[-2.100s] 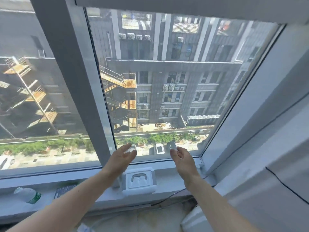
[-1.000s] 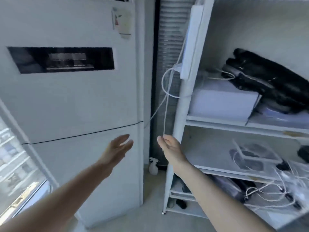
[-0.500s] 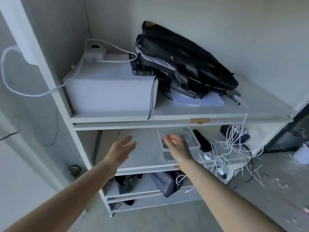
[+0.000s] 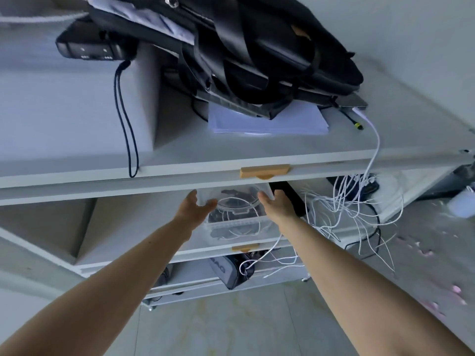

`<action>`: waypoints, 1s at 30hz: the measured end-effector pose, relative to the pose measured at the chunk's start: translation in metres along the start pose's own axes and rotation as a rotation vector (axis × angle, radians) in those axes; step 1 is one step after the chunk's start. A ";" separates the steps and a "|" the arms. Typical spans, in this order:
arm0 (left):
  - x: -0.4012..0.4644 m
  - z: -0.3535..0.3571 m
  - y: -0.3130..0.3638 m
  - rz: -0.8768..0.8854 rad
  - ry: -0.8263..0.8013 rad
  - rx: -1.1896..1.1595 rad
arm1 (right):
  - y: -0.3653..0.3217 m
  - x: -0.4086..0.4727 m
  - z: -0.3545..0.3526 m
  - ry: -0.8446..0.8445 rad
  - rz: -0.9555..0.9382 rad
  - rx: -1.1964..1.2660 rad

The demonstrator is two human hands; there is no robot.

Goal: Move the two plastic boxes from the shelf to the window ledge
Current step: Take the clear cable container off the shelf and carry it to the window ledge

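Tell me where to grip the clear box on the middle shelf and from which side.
Grip the clear box by its two short side walls, one hand on each, reaching in from the open front. The left hand and right hand already flank it. The shelf board above blocks a top grip, and white cables crowd its right.

Both your arms reach forward, your left hand (image 4: pixel 193 208) and right hand (image 4: pixel 275 204) open, palms facing each other.
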State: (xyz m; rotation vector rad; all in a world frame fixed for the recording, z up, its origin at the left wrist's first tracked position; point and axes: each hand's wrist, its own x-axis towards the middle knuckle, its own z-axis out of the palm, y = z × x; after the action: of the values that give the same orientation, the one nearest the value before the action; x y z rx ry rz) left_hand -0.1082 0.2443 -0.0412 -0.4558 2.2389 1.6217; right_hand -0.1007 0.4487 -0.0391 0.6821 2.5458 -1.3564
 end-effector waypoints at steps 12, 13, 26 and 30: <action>0.018 0.012 -0.006 -0.034 0.114 -0.020 | 0.012 0.024 0.013 0.008 0.022 0.083; 0.016 0.009 -0.007 -0.040 0.115 -0.038 | 0.012 0.023 0.016 0.009 0.018 0.088; -0.048 -0.082 -0.058 -0.069 0.329 -0.169 | -0.041 -0.043 0.088 -0.128 -0.129 0.040; -0.084 -0.130 -0.088 -0.119 0.420 -0.227 | -0.063 -0.081 0.134 -0.215 -0.161 -0.009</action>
State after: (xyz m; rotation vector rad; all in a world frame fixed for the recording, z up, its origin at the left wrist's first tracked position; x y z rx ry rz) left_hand -0.0050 0.0994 -0.0405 -1.0558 2.2565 1.8623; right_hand -0.0670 0.2834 -0.0401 0.3154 2.4758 -1.3822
